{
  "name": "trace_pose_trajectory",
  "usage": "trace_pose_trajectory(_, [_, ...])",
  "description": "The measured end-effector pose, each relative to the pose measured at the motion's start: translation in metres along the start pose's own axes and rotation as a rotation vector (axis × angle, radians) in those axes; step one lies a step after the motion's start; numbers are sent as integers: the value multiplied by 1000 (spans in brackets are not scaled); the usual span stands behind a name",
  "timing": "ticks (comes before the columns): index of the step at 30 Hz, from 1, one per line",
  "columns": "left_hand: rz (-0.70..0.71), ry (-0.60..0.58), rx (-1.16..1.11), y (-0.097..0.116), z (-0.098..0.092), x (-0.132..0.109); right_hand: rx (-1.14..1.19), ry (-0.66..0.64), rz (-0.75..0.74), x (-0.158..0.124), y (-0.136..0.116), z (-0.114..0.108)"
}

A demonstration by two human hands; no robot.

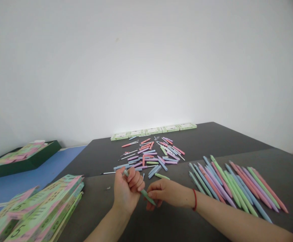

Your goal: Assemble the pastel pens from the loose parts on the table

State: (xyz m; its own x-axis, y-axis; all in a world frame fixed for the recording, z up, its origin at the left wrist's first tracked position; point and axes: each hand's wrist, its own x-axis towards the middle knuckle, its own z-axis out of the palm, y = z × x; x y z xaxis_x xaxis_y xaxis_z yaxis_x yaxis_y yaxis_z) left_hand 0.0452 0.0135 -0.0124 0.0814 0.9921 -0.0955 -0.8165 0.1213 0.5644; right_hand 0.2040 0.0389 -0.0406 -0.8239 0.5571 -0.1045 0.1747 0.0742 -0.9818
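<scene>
Wrapped in a fist, my left hand [128, 188] holds a dull green pen [147, 197] whose pointed end sticks out toward my right hand. The pen's other end shows above my left thumb. My right hand [165, 192], a red cord on its wrist, has its fingers closed around the pointed end. Just beyond both hands lies a loose pile of pastel pen parts [148, 162] and thin white refills [128, 155]. Right of my right arm, many whole pens [227, 185] in green, blue, purple and pink lie side by side.
Several flat pale-green boxes [153, 131] line the table's far edge by the white wall. Stacked printed green-and-pink packages [45, 208] stand at the near left. Behind them, a dark green tray [44, 156] of similar packages rests on a blue surface [68, 159].
</scene>
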Motion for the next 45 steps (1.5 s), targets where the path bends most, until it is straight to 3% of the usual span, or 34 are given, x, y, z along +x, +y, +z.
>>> trace_pose_trajectory(12, [-24,-29,112,-14,-4,0,-58,20,-25,9,15,1])
trace_pose_trajectory(19, [-12,-179,178,-16,-7,2,-361,216,-64,4,6,-10])
trace_pose_trajectory(25, [57,-178,159,-16,-7,-4,-412,138,-90,7,9,-3])
trace_pose_trajectory(30, [39,-158,81,-17,-8,-1,-526,194,-74,10,10,5])
trace_pose_trajectory(40, [-15,-160,57,-30,-2,-7,-590,297,-58,-20,4,25])
trace_pose_trajectory(45, [-32,-214,83,-25,8,-14,-665,440,14,-29,2,28])
